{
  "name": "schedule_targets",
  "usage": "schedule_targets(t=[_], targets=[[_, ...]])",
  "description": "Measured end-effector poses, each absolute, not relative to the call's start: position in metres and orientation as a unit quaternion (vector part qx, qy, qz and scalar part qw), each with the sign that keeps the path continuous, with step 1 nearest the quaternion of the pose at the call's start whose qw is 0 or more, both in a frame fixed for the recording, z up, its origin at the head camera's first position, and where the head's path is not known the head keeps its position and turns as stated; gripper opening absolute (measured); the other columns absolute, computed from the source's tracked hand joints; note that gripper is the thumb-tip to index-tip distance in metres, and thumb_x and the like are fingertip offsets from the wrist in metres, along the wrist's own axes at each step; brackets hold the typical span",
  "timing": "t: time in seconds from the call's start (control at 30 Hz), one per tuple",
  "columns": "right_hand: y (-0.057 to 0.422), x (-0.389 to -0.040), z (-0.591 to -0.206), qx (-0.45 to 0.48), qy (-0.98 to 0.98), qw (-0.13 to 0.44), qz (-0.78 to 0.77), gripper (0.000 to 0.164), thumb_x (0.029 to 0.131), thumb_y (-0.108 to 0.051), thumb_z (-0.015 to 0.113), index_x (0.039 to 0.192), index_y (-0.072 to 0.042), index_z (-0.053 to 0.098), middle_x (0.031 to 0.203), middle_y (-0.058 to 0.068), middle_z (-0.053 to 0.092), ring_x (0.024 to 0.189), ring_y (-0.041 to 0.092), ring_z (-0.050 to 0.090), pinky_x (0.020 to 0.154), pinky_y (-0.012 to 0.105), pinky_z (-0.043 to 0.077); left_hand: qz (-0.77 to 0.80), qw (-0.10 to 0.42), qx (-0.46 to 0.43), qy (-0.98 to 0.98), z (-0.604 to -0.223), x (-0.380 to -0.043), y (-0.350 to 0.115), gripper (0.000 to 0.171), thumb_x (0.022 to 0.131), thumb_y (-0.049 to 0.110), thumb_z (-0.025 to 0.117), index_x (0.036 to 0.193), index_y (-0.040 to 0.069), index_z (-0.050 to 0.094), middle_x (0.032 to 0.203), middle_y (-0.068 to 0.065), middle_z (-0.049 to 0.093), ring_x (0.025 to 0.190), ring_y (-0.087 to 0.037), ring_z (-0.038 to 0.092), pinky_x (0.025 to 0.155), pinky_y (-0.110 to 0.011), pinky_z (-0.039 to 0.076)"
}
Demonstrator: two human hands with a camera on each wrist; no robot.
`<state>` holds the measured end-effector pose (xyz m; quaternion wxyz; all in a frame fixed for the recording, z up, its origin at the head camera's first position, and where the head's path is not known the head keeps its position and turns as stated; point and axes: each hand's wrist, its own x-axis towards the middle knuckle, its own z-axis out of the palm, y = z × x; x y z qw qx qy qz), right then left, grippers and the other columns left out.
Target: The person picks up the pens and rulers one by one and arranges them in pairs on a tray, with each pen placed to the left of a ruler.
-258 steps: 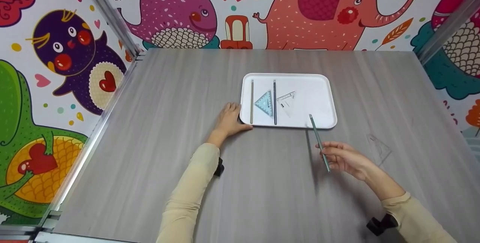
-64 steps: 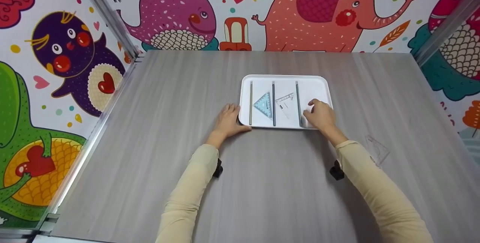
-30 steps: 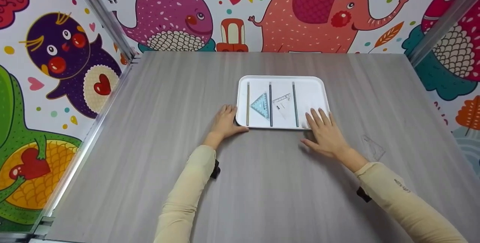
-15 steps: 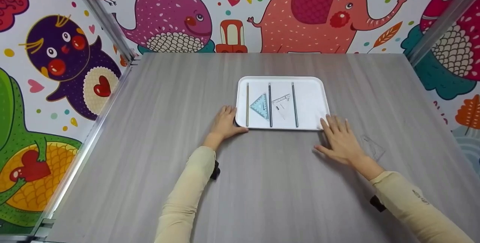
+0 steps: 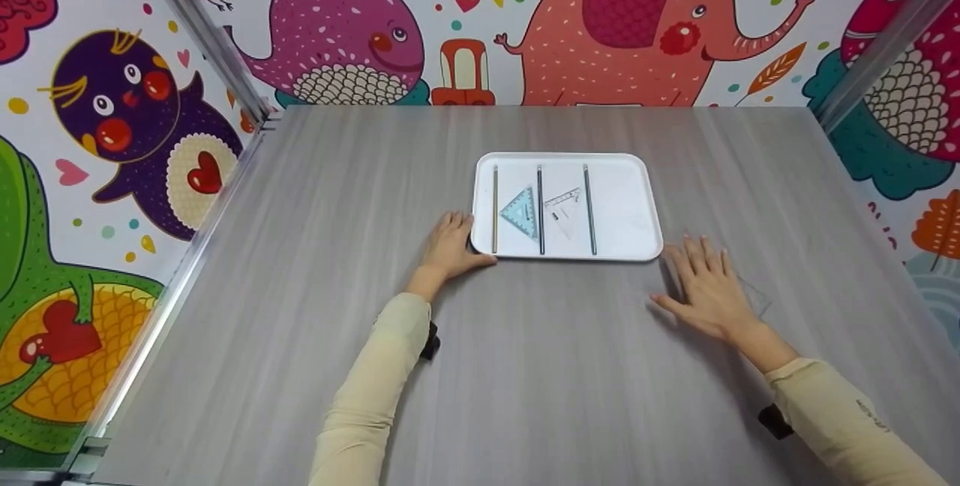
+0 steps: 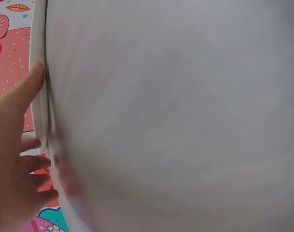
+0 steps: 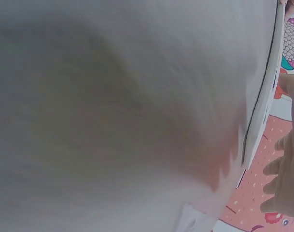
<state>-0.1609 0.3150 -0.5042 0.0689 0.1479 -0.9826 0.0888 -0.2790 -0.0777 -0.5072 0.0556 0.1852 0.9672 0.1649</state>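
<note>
At the near left corner of a white tray (image 5: 626, 208), my left hand (image 5: 448, 246) rests with its thumb along the front edge and fingers beside the left edge. In the left wrist view the thumb touches the tray rim (image 6: 39, 106). A tan pencil (image 5: 495, 208), a blue set square (image 5: 521, 212), a dark pencil (image 5: 541, 208), a clear set square (image 5: 564, 208) and a green pencil (image 5: 590, 208) lie on the tray. My right hand (image 5: 709, 287), fingers spread and holding nothing, is right of the tray's near right corner. It partly covers another clear set square (image 5: 756, 297) on the table.
The grey wood-grain table (image 5: 540, 381) carries the tray toward its back half. Metal frame posts (image 5: 214, 28) and printed cartoon walls (image 5: 615, 28) border it at the back and sides.
Earlier my right hand held the green pencil; now that pencil lies on the tray. The right hand has since opened and moved rightward off the tray. The left hand has stayed at its corner.
</note>
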Motion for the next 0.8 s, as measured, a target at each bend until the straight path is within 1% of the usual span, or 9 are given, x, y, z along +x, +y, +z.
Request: schedule_targets(t=[0.3, 0.47, 0.53, 0.6, 0.67, 0.8], targets=[[0.33, -0.15, -0.505, 0.127, -0.984, 0.065, 0.108, 0.086, 0.075, -0.051, 0.062, 0.135, 0.004, 0.035, 0.139, 0.034, 0.025, 0.127, 0.053, 0.017, 0.097, 0.067, 0.013, 0.168, 0.054, 0.18, 0.968, -0.507, -0.278, -0.077, 0.093, 0.071, 0.057, 0.066, 0.137, -0.001, 0.036, 0.141, -0.024, 0.031, 0.133, -0.035, 0.022, 0.11, -0.041, 0.018], [0.337, -0.143, -0.505, 0.108, -0.985, 0.048, 0.13, 0.083, 0.075, -0.05, 0.063, 0.138, -0.003, 0.033, 0.139, 0.034, 0.023, 0.126, 0.055, 0.015, 0.097, 0.068, 0.011, 0.17, 0.056, 0.179, 0.967, -0.507, -0.279, -0.078, 0.093, 0.071, 0.057, 0.066, 0.138, 0.0, 0.035, 0.141, -0.024, 0.03, 0.134, -0.035, 0.021, 0.11, -0.041, 0.017], [0.341, -0.14, -0.504, 0.092, -0.984, 0.039, 0.149, 0.084, 0.076, -0.049, 0.064, 0.138, -0.003, 0.031, 0.139, 0.035, 0.021, 0.125, 0.056, 0.014, 0.096, 0.07, 0.011, 0.172, 0.055, 0.181, 0.967, -0.508, -0.279, -0.078, 0.093, 0.071, 0.056, 0.066, 0.138, -0.001, 0.035, 0.141, -0.024, 0.03, 0.134, -0.035, 0.021, 0.11, -0.041, 0.017], [0.345, -0.138, -0.503, 0.073, -0.983, 0.032, 0.166, 0.086, 0.075, -0.047, 0.065, 0.138, 0.0, 0.03, 0.138, 0.036, 0.019, 0.123, 0.058, 0.015, 0.094, 0.071, 0.011, 0.175, 0.057, 0.182, 0.966, -0.508, -0.279, -0.078, 0.093, 0.071, 0.056, 0.066, 0.138, -0.002, 0.034, 0.141, -0.025, 0.03, 0.134, -0.036, 0.021, 0.11, -0.04, 0.017], [0.349, -0.137, -0.502, 0.056, -0.983, 0.029, 0.174, 0.088, 0.075, -0.045, 0.066, 0.137, 0.005, 0.029, 0.136, 0.039, 0.02, 0.121, 0.06, 0.016, 0.092, 0.071, 0.013, 0.176, 0.057, 0.182, 0.966, -0.508, -0.279, -0.078, 0.094, 0.071, 0.056, 0.067, 0.138, -0.002, 0.034, 0.141, -0.025, 0.029, 0.134, -0.036, 0.021, 0.11, -0.04, 0.016], [0.357, -0.136, -0.502, 0.024, -0.983, 0.038, 0.179, 0.086, 0.074, -0.035, 0.069, 0.131, 0.015, 0.029, 0.127, 0.043, 0.028, 0.114, 0.06, 0.026, 0.089, 0.068, 0.021, 0.177, 0.056, 0.181, 0.966, -0.508, -0.279, -0.078, 0.094, 0.071, 0.056, 0.067, 0.138, -0.002, 0.034, 0.141, -0.025, 0.03, 0.134, -0.035, 0.021, 0.11, -0.04, 0.016]])
